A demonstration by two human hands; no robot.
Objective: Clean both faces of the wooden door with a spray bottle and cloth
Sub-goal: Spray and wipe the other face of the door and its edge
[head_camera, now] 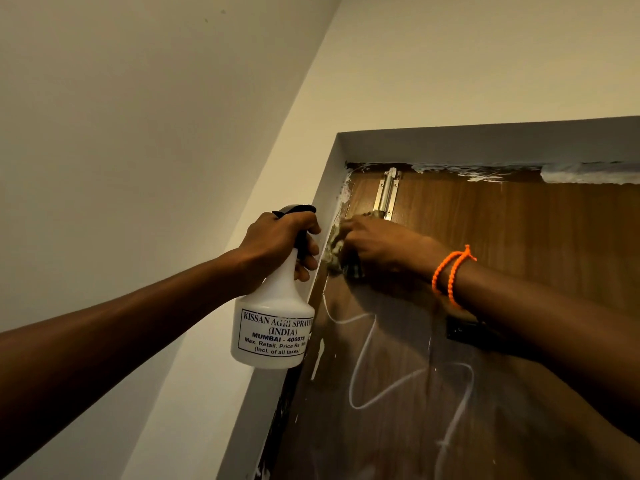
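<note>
A bare cream wall fills the left side. The left hand grips the neck of a white spray bottle, fingers curled around its black trigger head, holding it upright just beside the grey door frame; the printed label's right edge curves out of sight. To the right, the right hand presses a crumpled cloth against the wooden door near its upper left corner, fingers bunched over it and hiding most of it. A metal latch bolt sits just above. An orange bracelet circles the right wrist. The forearm covers a dark fitting, hard to identify
</note>
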